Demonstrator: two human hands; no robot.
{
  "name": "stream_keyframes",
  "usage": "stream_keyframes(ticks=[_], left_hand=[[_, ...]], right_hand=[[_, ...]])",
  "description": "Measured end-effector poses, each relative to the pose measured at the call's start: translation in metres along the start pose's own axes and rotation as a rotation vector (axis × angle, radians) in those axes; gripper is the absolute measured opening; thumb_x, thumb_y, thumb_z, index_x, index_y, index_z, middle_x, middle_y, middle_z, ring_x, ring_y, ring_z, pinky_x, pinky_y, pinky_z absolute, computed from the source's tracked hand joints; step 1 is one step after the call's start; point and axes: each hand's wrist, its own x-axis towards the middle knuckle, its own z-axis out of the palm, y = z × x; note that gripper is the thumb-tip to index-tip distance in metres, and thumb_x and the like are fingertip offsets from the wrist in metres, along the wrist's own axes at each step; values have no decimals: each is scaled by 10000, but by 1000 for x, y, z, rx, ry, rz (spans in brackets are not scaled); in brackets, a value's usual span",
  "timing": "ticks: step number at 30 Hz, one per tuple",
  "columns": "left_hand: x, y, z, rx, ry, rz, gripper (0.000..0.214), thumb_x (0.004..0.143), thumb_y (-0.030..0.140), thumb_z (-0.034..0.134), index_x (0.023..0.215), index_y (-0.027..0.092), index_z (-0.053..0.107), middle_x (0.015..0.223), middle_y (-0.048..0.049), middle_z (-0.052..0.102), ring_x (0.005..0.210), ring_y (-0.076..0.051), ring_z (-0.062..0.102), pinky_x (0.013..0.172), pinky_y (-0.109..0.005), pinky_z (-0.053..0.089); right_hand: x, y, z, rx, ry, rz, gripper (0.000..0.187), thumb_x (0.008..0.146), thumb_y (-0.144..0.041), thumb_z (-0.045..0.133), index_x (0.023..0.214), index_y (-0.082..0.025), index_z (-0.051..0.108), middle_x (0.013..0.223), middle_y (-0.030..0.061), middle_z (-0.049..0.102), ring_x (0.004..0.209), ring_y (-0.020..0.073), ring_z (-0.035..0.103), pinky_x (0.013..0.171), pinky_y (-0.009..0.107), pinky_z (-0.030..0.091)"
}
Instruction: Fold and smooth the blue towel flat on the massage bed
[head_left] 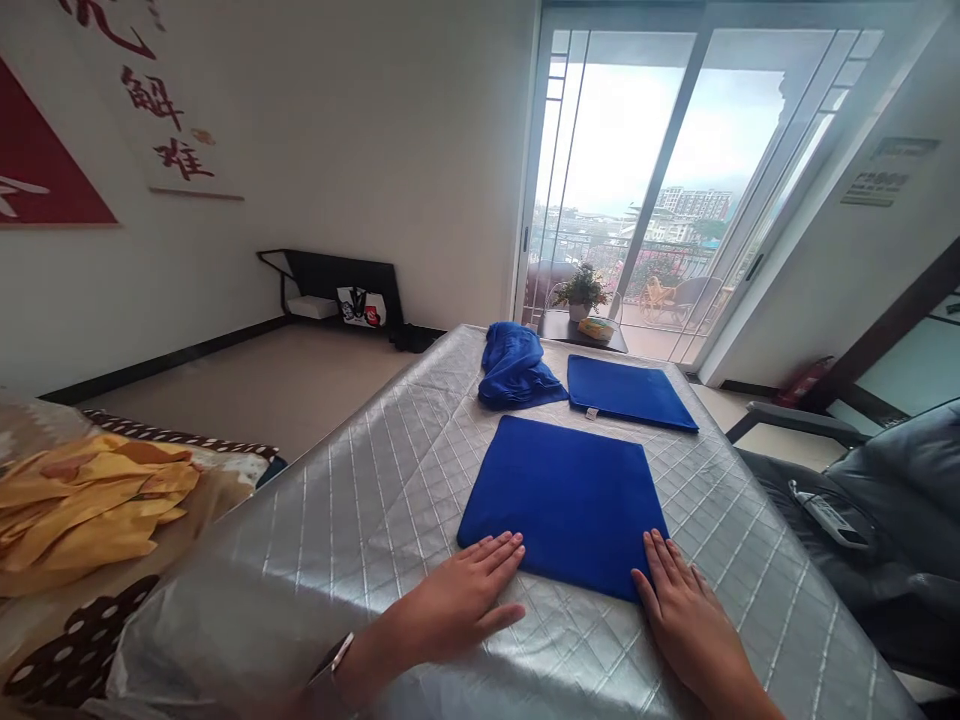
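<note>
A folded blue cloth (564, 500) lies flat in the middle of the silver quilted table cover (360, 500). My left hand (459, 598) rests flat and open, its fingertips touching the cloth's near left corner. Over at the near right corner, my right hand (686, 615) lies flat with fingers stretched out onto the cloth's edge. Farther back sits a second folded blue cloth (628, 392), and a crumpled blue cloth (516, 366) lies to its left.
A patterned surface with yellow fabric (82, 505) lies at the left. A dark grey chair (862, 520) with a remote stands at the right. Beyond the table are a glass balcony door (675, 180), a potted plant (581, 292) and open floor.
</note>
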Motion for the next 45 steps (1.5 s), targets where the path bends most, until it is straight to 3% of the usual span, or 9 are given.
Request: stream_keyframes(ticks=[6, 13, 20, 25, 28, 32, 36, 39, 45], left_hand=[[11, 22, -21, 27, 83, -44, 572, 1030, 575, 322, 1504, 267, 414, 1487, -24, 503, 1367, -218, 478, 1126, -366, 397], [63, -3, 1, 134, 128, 12, 641, 1028, 596, 285, 1562, 241, 272, 1618, -34, 229, 1506, -227, 175, 1236, -416, 152], [27, -26, 7, 95, 3, -12, 658, 1028, 583, 321, 1569, 353, 24, 1632, 11, 81, 1512, -234, 136, 1227, -418, 147], [7, -2, -10, 87, -98, -28, 700, 987, 660, 337, 1569, 283, 239, 1598, -57, 242, 1461, -281, 309, 1167, -414, 302], [35, 21, -21, 76, -56, 123, 671, 1005, 630, 323, 1544, 230, 345, 1548, -79, 392, 1418, -252, 403, 1146, -372, 340], [120, 35, -13, 143, 66, 375, 600, 1036, 541, 344, 1453, 129, 477, 1462, -127, 526, 1396, -231, 438, 1174, -344, 289], [189, 25, 16, 188, 181, 287, 639, 1031, 584, 298, 1488, 155, 422, 1540, -108, 428, 1461, -229, 324, 1206, -387, 221], [198, 12, 31, 149, 210, 156, 781, 987, 690, 247, 1533, 139, 341, 1583, -115, 346, 1493, -236, 241, 1219, -400, 180], [160, -22, 24, 146, 174, 6, 835, 963, 733, 190, 1563, 160, 279, 1622, -107, 243, 1514, -243, 158, 1230, -420, 118]], right_hand=[[28, -4, -31, -31, -38, -48, 628, 962, -436, 250, 1491, -163, 447, 1565, 69, 370, 1468, 251, 297, 1196, 507, 248], [89, -10, -44, -40, -63, 9, 618, 994, -382, 233, 1515, -85, 382, 1591, 109, 307, 1485, 244, 250, 1203, 461, 224], [93, -3, -2, 2, -39, 46, 666, 1000, -421, 201, 1553, -56, 267, 1624, 117, 209, 1504, 252, 176, 1212, 449, 201], [92, -3, 0, 47, -41, 72, 673, 1001, -451, 193, 1559, -81, 263, 1626, 104, 217, 1504, 238, 180, 1218, 446, 187], [93, -4, 0, 50, -28, 86, 678, 1002, -465, 193, 1561, -86, 260, 1628, 101, 219, 1503, 238, 183, 1218, 449, 189], [91, -4, -1, 16, -15, 62, 665, 1006, -431, 187, 1555, -64, 267, 1626, 115, 215, 1502, 253, 188, 1210, 456, 207], [89, -2, -2, -13, -28, 16, 633, 1004, -369, 198, 1544, -55, 298, 1624, 121, 214, 1503, 262, 180, 1209, 464, 201], [90, -3, -2, 8, -35, 49, 652, 1005, -402, 211, 1552, -52, 270, 1625, 117, 215, 1506, 250, 171, 1213, 451, 193], [90, -5, -2, 50, -24, 85, 668, 1005, -444, 192, 1566, -84, 242, 1634, 87, 203, 1509, 227, 165, 1222, 438, 170]])
